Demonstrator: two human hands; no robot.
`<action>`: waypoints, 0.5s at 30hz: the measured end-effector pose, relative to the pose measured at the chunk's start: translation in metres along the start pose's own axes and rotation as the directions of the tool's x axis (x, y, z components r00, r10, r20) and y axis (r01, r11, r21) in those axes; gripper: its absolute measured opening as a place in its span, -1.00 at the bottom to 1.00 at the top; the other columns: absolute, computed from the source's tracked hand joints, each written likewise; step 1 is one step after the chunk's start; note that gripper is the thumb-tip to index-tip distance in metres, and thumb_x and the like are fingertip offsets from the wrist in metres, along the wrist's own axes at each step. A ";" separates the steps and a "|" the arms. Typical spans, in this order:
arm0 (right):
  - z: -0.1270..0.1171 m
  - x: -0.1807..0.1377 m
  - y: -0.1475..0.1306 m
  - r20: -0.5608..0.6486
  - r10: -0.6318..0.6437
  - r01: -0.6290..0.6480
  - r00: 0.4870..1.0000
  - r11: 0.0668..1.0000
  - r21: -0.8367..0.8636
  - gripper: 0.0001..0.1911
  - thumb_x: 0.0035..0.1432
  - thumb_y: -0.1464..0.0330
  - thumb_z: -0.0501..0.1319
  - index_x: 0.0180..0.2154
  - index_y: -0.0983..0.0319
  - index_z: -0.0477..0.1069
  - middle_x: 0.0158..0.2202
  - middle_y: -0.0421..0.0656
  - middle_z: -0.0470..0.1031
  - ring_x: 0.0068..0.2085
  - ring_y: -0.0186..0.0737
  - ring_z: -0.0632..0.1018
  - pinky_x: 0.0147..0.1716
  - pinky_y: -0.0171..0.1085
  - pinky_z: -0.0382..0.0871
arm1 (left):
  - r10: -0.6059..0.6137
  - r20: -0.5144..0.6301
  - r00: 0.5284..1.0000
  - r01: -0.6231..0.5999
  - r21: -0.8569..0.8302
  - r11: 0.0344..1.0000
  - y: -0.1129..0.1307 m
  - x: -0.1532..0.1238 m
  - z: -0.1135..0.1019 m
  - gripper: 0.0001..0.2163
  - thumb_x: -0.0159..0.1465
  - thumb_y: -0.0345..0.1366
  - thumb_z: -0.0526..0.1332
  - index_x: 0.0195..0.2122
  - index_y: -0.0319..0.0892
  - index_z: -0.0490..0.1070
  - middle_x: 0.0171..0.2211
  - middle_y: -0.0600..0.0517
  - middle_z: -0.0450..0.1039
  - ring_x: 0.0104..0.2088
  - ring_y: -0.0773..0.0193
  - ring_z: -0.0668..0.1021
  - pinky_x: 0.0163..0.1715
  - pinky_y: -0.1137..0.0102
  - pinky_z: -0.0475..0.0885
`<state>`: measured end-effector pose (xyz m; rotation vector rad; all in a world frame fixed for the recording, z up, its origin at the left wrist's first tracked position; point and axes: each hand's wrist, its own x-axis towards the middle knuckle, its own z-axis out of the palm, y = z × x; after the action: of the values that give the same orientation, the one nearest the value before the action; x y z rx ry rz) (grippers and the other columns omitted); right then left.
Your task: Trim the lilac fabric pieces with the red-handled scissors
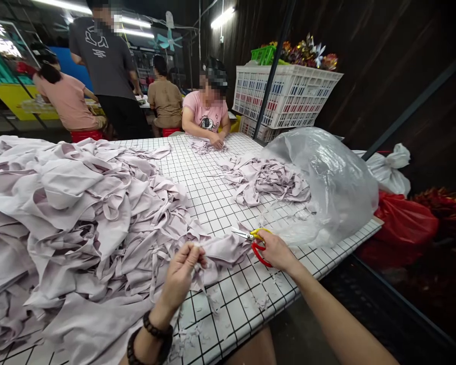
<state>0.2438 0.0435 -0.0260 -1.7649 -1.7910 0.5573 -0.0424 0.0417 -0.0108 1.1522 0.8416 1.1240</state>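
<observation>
Right, I see the gridded table carrying a big heap of pale lilac fabric on my left, a clear plastic bag at the right edge, a smaller pile of cut strips beside it, and a person in a pink shirt at the far end. My left hand is pinched shut on a fabric strip at the heap's near edge; my right hand is curled through the handles of red-and-yellow scissors, blades near that strip.
</observation>
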 end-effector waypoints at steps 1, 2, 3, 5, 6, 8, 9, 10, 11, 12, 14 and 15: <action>0.005 0.003 0.001 -0.015 -0.004 0.004 1.000 1.000 0.005 -0.85 -0.08 0.50 0.15 -0.38 0.18 0.34 -0.37 -0.22 0.46 -0.38 -0.27 0.43 -0.40 -0.34 0.23 | 0.000 -0.045 0.999 0.000 -0.003 1.000 0.004 0.005 -0.010 -0.79 0.29 -0.15 0.16 -0.32 -0.20 0.36 -0.44 0.07 0.37 -0.40 0.33 0.46 -0.32 0.44 0.37; 0.007 0.005 0.001 -0.034 -0.007 0.007 0.999 1.000 0.013 -0.86 -0.07 0.49 0.14 -0.38 0.18 0.33 -0.36 -0.22 0.46 -0.37 -0.26 0.43 -0.40 -0.34 0.23 | -0.012 -0.083 0.996 0.013 0.008 1.000 0.007 0.010 -0.020 -0.78 0.27 -0.12 0.17 -0.32 -0.20 0.36 -0.42 0.06 0.38 -0.39 0.32 0.46 -0.31 0.42 0.38; 0.008 0.006 0.000 -0.054 -0.007 0.009 0.999 1.000 0.024 -0.87 -0.04 0.46 0.14 -0.36 0.18 0.32 -0.36 -0.21 0.46 -0.38 -0.26 0.43 -0.41 -0.33 0.24 | -0.036 -0.111 0.993 0.041 0.040 0.998 0.010 0.014 -0.029 -0.75 0.26 -0.09 0.16 -0.30 -0.20 0.36 -0.40 0.04 0.39 -0.38 0.29 0.47 -0.29 0.39 0.39; 0.006 0.003 -0.003 -0.093 0.004 0.001 0.996 0.998 0.056 -0.89 0.04 0.40 0.13 -0.30 0.18 0.31 -0.39 -0.21 0.44 -0.41 -0.26 0.43 -0.44 -0.34 0.26 | -0.092 -0.153 0.984 0.123 0.209 0.970 0.015 0.018 -0.044 -0.68 0.23 -0.02 0.14 -0.27 -0.22 0.38 -0.33 -0.03 0.41 -0.31 0.18 0.48 -0.26 0.30 0.41; 0.004 -0.001 -0.007 -0.115 0.010 0.000 0.993 0.996 0.090 -0.89 0.07 0.37 0.13 -0.29 0.19 0.29 -0.41 -0.21 0.43 -0.43 -0.27 0.43 -0.46 -0.34 0.27 | -0.086 -0.195 0.977 0.150 0.346 0.926 0.017 0.018 -0.048 -0.64 0.21 0.01 0.14 -0.24 -0.22 0.40 -0.28 -0.08 0.41 -0.23 0.09 0.49 -0.21 0.23 0.41; -0.003 -0.010 -0.015 -0.154 0.015 0.014 0.988 0.982 0.187 -0.90 0.10 0.32 0.16 -0.30 0.18 0.27 -0.43 -0.22 0.40 -0.44 -0.29 0.42 -0.46 -0.35 0.30 | 0.066 -0.295 0.953 0.143 0.632 0.762 0.023 0.009 -0.046 -0.60 0.16 0.03 0.18 -0.18 -0.21 0.41 -0.09 -0.18 0.36 0.00 -0.11 0.39 -0.06 0.07 0.34; -0.007 -0.015 -0.021 -0.170 0.017 0.025 0.985 0.970 0.240 -0.88 0.10 0.31 0.18 -0.32 0.18 0.26 -0.43 -0.23 0.39 -0.44 -0.29 0.41 -0.44 -0.34 0.31 | 0.173 -0.317 0.933 0.125 0.734 0.668 0.026 0.002 -0.039 -0.60 0.14 0.02 0.20 -0.16 -0.20 0.41 0.01 -0.21 0.30 0.10 -0.17 0.31 0.00 0.02 0.28; -0.010 -0.020 -0.027 -0.187 0.019 0.036 0.982 0.957 0.289 -0.85 0.09 0.30 0.21 -0.34 0.18 0.25 -0.42 -0.23 0.38 -0.43 -0.30 0.41 -0.43 -0.34 0.32 | 0.255 -0.314 0.914 0.104 0.792 0.602 0.029 -0.006 -0.030 -0.61 0.15 0.01 0.21 -0.16 -0.19 0.41 0.06 -0.22 0.25 0.14 -0.19 0.25 0.02 0.01 0.26; -0.013 -0.025 -0.032 -0.207 0.020 0.049 0.978 0.944 0.325 -0.83 0.08 0.29 0.24 -0.35 0.18 0.25 -0.41 -0.22 0.38 -0.42 -0.30 0.41 -0.41 -0.34 0.33 | 0.286 -0.291 0.913 0.077 0.811 0.581 0.031 -0.014 -0.018 -0.64 0.17 0.00 0.19 -0.18 -0.18 0.42 0.06 -0.22 0.25 0.12 -0.17 0.28 0.00 0.04 0.28; -0.015 -0.029 -0.038 -0.226 0.019 0.062 0.974 0.936 0.346 -0.81 0.08 0.29 0.26 -0.35 0.18 0.26 -0.40 -0.22 0.38 -0.41 -0.29 0.41 -0.39 -0.33 0.33 | 0.247 -0.246 0.937 0.047 0.792 0.608 0.031 -0.023 -0.004 -0.67 0.21 -0.01 0.17 -0.22 -0.18 0.43 -0.01 -0.20 0.31 0.04 -0.11 0.36 -0.07 0.10 0.32; -0.018 -0.038 -0.048 -0.261 0.007 0.094 0.965 0.922 0.375 -0.80 0.06 0.28 0.29 -0.36 0.18 0.27 -0.38 -0.20 0.38 -0.39 -0.28 0.42 -0.36 -0.31 0.35 | -0.012 -0.067 0.998 0.052 0.639 0.768 0.027 -0.035 0.026 -0.65 0.27 0.01 0.09 -0.32 -0.18 0.45 -0.28 -0.12 0.43 -0.26 0.08 0.48 -0.30 0.26 0.39; -0.020 -0.043 -0.054 -0.270 -0.002 0.111 0.963 0.914 0.390 -0.79 0.06 0.28 0.29 -0.36 0.17 0.27 -0.37 -0.19 0.38 -0.37 -0.26 0.42 -0.36 -0.31 0.36 | -0.179 0.055 0.982 0.127 0.505 0.854 0.022 -0.038 0.041 -0.59 0.28 0.05 0.05 -0.33 -0.20 0.46 -0.39 -0.08 0.44 -0.40 0.17 0.47 -0.41 0.32 0.38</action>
<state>0.2146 -0.0036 0.0192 -1.4231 -1.4184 0.5865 -0.0190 -0.0052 0.0184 1.5232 1.1657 0.7215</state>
